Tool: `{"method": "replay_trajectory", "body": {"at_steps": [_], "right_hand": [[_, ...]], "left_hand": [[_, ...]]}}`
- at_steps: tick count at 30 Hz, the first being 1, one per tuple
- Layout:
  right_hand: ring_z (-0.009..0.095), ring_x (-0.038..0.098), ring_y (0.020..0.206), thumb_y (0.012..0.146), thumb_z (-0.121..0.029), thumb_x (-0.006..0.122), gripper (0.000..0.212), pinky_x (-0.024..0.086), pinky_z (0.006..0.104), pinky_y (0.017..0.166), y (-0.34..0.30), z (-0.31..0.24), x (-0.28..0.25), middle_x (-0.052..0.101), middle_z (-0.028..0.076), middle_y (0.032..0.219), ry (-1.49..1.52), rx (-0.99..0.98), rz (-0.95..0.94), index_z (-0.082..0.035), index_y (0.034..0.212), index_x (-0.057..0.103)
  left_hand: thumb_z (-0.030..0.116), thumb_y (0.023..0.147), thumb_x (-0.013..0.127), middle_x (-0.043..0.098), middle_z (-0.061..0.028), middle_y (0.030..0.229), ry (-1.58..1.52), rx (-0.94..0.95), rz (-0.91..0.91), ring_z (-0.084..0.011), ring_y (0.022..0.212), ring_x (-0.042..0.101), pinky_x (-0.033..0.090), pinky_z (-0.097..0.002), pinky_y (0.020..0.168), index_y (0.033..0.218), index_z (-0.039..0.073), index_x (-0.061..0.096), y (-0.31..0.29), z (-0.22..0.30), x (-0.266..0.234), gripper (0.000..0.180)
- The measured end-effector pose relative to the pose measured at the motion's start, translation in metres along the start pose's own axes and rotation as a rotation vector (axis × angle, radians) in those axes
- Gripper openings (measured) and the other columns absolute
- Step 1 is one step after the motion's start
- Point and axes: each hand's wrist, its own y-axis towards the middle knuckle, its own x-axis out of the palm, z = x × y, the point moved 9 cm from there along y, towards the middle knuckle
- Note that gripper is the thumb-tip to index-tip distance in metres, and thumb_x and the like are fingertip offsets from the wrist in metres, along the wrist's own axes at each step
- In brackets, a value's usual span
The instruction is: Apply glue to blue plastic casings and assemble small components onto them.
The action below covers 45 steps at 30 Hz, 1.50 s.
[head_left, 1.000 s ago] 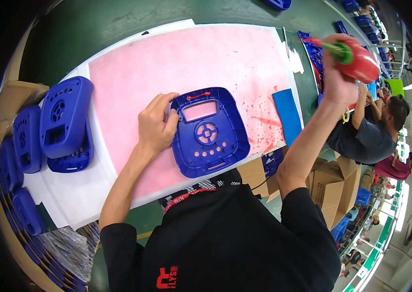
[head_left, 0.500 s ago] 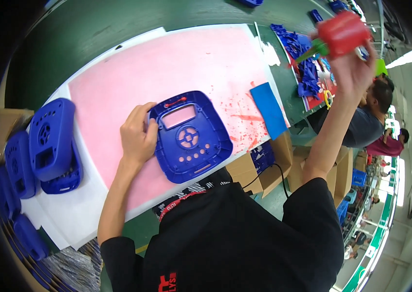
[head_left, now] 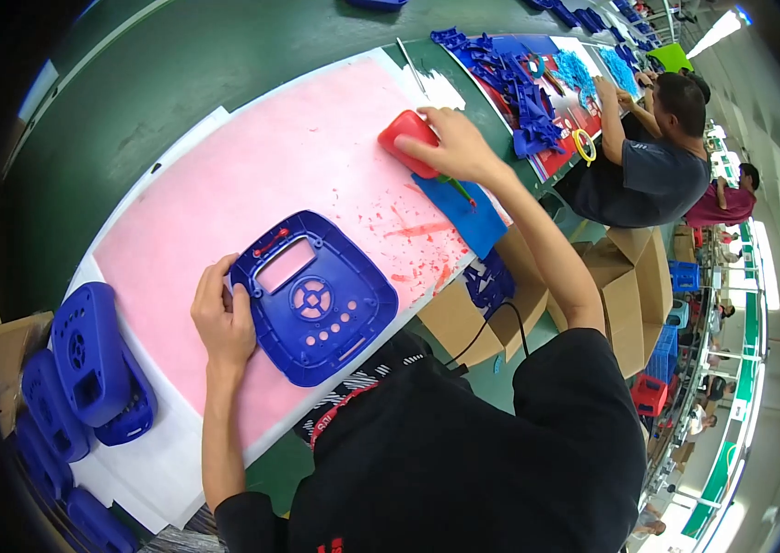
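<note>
A dark blue plastic housing (head_left: pixel 362 300) lies hollow side up on the pink sheet, with a window, several round holes and a red line beside the window. My left hand (head_left: pixel 226 318) grips its left edge, thumb near the rim. My right hand (head_left: pixel 459 147) is wrapped round a red squeeze bottle (head_left: pixel 405 138) with a green nozzle. The bottle is tilted, its nozzle pointing toward me over a blue pad (head_left: pixel 473 221) at the sheet's right edge. Whether the bottle rests on the table I cannot tell.
Several blue housings (head_left: pixel 86 350) stand and lean at the left. Red smears mark the pink sheet (head_left: pixel 224 175) near the pad. Cardboard boxes (head_left: pixel 625 286) sit at the right, a black cable (head_left: pixel 523 332) beside them. Another person (head_left: pixel 657 166) works at a table with blue parts (head_left: pixel 523 101).
My right hand has brought the red squeeze bottle down and left, from raised in the air to beside the blue pad. My left hand stays on the housing. The whole view has shifted.
</note>
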Motion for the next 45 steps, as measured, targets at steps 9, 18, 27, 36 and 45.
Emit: {"method": "replay_trajectory", "body": {"at_steps": [9, 18, 27, 36, 45], "right_hand": [[0.038, 0.07, 0.086, 0.075, -0.037, 0.071, 0.041, 0.056, 0.0477, 0.076, -0.03, 0.145, -0.052, 0.07, 0.025, 0.091, -0.675, 0.491, -0.075, 0.001, 0.092, 0.07], [0.04, 0.068, 0.08, 0.076, -0.024, 0.065, 0.03, 0.054, 0.0481, 0.074, -0.032, 0.144, -0.068, 0.07, 0.022, 0.085, -0.548, 0.262, 0.297, -0.003, 0.095, 0.072], [0.016, 0.058, 0.087, 0.098, -0.022, 0.059, 0.019, 0.05, 0.0359, 0.079, 0.001, 0.05, -0.072, 0.063, 0.007, 0.098, 1.69, 0.159, 0.346, -0.004, 0.104, 0.061], [0.018, 0.061, 0.079, 0.104, -0.029, 0.045, 0.037, 0.055, 0.0434, 0.083, 0.012, -0.148, -0.044, 0.059, 0.008, 0.09, 1.604, -0.248, -0.258, 0.0, 0.126, 0.049], [0.011, 0.052, 0.062, 0.103, -0.034, 0.038, 0.045, 0.043, 0.0256, 0.059, 0.002, -0.202, 0.024, 0.06, 0.007, 0.079, 1.227, -0.122, -0.359, 0.003, 0.121, 0.055]], "left_hand": [[-0.003, 0.078, 0.054, 0.058, -0.011, 0.081, 0.02, 0.046, 0.02, -0.0162, 0.055, 0.046, 0.037, -0.03, 0.052, 0.109, -0.001, 0.064, 0.001, 0.005, -0.008, 0.033], [0.001, 0.077, 0.055, 0.061, -0.012, 0.081, 0.02, -0.03, 0.0, -0.0205, 0.053, 0.053, 0.043, -0.0331, 0.051, 0.106, 0.001, 0.064, -0.001, -0.003, -0.007, 0.03], [0.001, 0.078, 0.056, 0.063, -0.013, 0.086, 0.011, -0.013, -0.009, -0.0206, 0.054, 0.054, 0.045, -0.0326, 0.052, 0.107, 0.0, 0.064, -0.001, -0.006, -0.008, 0.031], [0.003, 0.078, 0.056, 0.063, -0.014, 0.086, -0.004, -0.017, -0.004, -0.0246, 0.059, 0.058, 0.048, -0.0353, 0.057, 0.106, 0.0, 0.063, -0.001, -0.004, -0.011, 0.03], [0.005, 0.077, 0.056, 0.064, -0.015, 0.087, -0.014, -0.005, -0.009, -0.0285, 0.063, 0.061, 0.05, -0.0389, 0.059, 0.104, 0.001, 0.063, -0.001, -0.005, -0.008, 0.029]]}}
